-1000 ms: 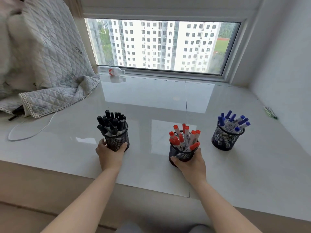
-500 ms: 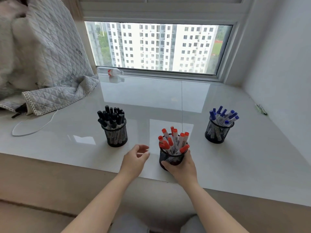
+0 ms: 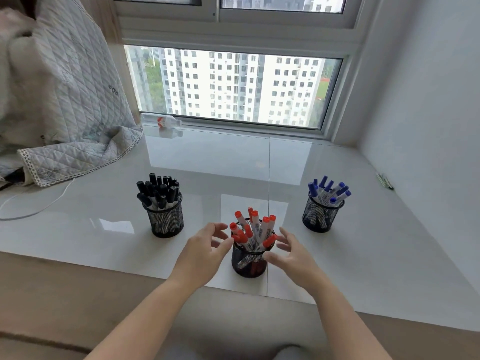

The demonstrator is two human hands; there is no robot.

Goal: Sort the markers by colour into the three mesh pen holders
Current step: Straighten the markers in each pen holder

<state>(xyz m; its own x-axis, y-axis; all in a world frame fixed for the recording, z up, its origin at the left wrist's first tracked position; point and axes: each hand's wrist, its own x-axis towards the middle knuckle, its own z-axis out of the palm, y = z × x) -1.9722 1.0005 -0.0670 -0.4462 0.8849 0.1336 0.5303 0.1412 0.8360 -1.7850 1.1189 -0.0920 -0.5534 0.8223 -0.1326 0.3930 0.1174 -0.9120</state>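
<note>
Head view: one camera looking down at a pale, glossy table [image 3: 363, 255] under a window.
Black markers: bunched in the mesh holder [image 3: 166, 216] at left of centre, caps up.
Blue markers: in the mesh holder [image 3: 321, 215] at right of centre, caps up and fanned to the right.
Red markers: in the middle holder [image 3: 250, 261], lowest of the three in the frame, caps [image 3: 255, 229] fanned upward and outward.
Loose markers: none visible on the table; by my reading the sorting looks complete.
Left hand [image 3: 205, 252]: spread and empty, fingers curled loosely, just left of the middle holder's rim; whether it touches the mesh I cannot tell.
Right hand [image 3: 293, 255]: spread and empty, fingers splayed, thumb tip at the rim on the right side.
Key relation: the middle holder stands upright between both hands, about equally near each; its long axis runs vertical, so closing both palms inward would cup it.
Edges of frame: a quilted blanket [image 3: 65, 113] at upper left, a white cord [image 3: 39, 209] below it, a small bottle [image 3: 161, 120] lying at the window sill.
</note>
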